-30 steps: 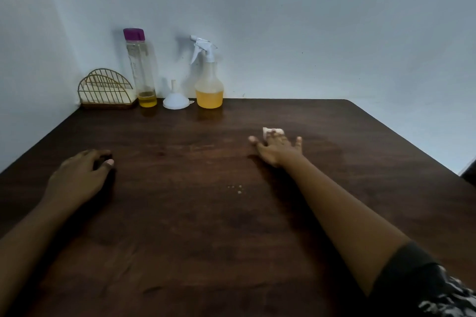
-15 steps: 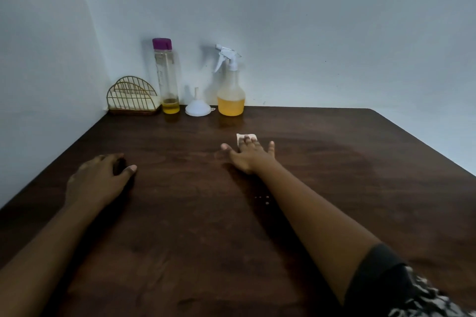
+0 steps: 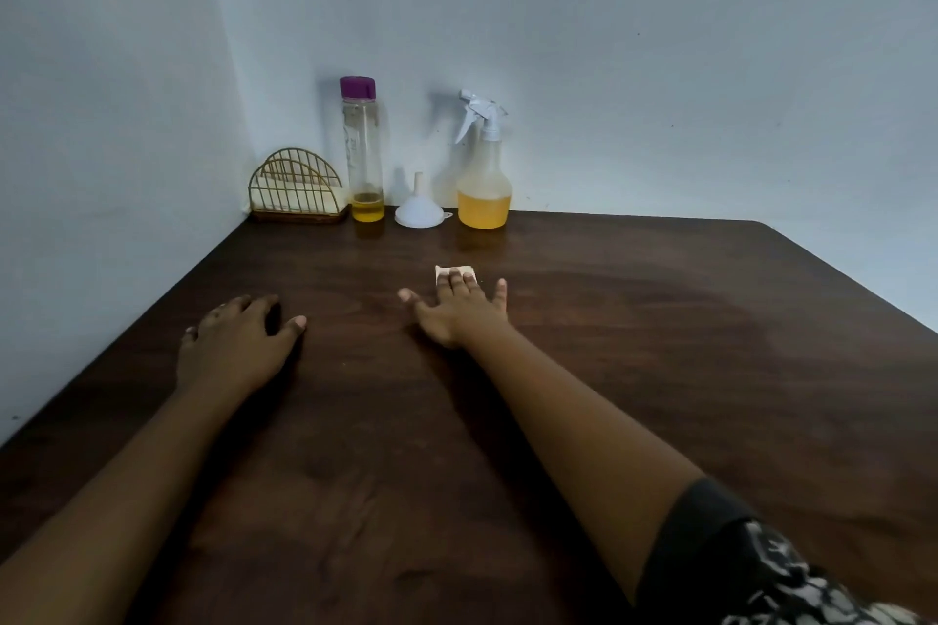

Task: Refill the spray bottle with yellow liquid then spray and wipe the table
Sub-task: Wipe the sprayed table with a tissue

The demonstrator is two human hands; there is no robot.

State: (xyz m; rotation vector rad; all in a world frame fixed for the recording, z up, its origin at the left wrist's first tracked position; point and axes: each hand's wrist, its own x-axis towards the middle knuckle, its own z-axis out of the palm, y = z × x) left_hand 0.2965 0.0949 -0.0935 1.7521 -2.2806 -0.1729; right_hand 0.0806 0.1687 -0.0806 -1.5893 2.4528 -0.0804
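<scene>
Pressing our flat, spread right hand (image 3: pixel 459 310) on a small white folded cloth (image 3: pixel 455 271) mid-table, we rest our loosely curled, empty left hand (image 3: pixel 236 345) on the dark wooden table (image 3: pixel 660 371). The upright translucent spray bottle (image 3: pixel 483 178), nozzle pointing left, holds yellow liquid low down; the purple-capped clear bottle (image 3: pixel 362 152) holds little.

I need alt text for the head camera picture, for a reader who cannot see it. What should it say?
A person's right hand presses a small white tissue flat on a dark wooden table, while the left hand rests palm down. Against the back wall stand a wire napkin holder, a purple-capped bottle, a white funnel and a spray bottle partly filled with yellow liquid.
</scene>
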